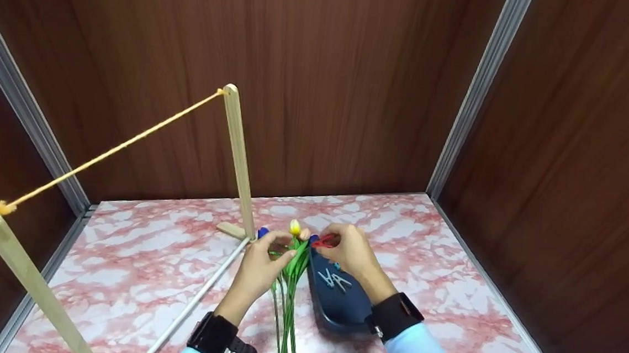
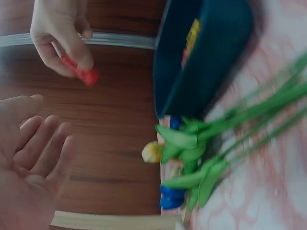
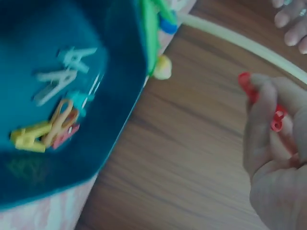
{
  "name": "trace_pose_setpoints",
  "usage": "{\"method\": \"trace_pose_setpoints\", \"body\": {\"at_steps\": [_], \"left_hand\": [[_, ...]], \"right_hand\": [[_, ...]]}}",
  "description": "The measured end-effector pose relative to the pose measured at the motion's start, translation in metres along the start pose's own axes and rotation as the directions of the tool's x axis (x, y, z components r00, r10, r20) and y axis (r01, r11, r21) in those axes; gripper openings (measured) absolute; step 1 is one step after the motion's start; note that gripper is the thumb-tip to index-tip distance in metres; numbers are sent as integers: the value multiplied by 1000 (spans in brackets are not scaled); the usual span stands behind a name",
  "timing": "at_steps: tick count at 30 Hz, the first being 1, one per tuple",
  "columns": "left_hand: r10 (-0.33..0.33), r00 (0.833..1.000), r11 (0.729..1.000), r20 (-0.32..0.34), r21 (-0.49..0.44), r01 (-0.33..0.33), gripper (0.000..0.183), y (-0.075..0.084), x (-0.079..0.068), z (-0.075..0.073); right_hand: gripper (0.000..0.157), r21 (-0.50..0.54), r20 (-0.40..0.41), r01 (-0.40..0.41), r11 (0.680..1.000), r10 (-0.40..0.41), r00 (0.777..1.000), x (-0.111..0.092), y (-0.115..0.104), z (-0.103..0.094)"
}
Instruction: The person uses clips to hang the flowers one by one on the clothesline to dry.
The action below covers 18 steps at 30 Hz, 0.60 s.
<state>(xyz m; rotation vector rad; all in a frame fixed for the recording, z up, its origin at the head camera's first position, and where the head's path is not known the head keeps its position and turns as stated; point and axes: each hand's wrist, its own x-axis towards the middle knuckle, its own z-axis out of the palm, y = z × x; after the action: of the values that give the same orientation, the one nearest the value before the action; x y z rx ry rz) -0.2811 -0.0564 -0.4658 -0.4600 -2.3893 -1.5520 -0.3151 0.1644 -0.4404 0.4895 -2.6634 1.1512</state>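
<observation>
My right hand (image 1: 352, 251) pinches a red clothespin (image 1: 324, 241) between thumb and fingers, above the far end of the dark blue basin. The red clothespin (image 3: 277, 117) also shows in the right wrist view. My left hand (image 1: 258, 264) hovers over the flower heads, fingers loosely bent and nothing between them in the left wrist view. Below it lies a bunch of artificial tulips (image 1: 296, 261), long green stems pointing toward me. One bloom (image 1: 295, 227) is yellow and white; a blue bloom (image 2: 172, 197) sits at the bunch's edge.
The dark blue basin (image 1: 333, 310) stands right of the tulips, with several clothespins (image 3: 57, 81) inside. On the left, a wooden post (image 1: 238, 160) and a nearer post (image 1: 30, 278) carry a taut yellow string (image 1: 117, 149). A white rod (image 1: 195, 301) runs between their bases.
</observation>
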Motion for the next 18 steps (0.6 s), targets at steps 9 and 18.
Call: {"method": "trace_pose_setpoints", "body": {"at_steps": [9,18], "left_hand": [[-10,996,1000,93,-13,11,47,11,0,7],[-5,995,1000,-96,-24,2,23,13,-2,13]], "right_hand": [[19,78,56,101,992,-106,993,-4,-23,0],[40,160,19,92,983,-96,995,-6,-32,2]]}}
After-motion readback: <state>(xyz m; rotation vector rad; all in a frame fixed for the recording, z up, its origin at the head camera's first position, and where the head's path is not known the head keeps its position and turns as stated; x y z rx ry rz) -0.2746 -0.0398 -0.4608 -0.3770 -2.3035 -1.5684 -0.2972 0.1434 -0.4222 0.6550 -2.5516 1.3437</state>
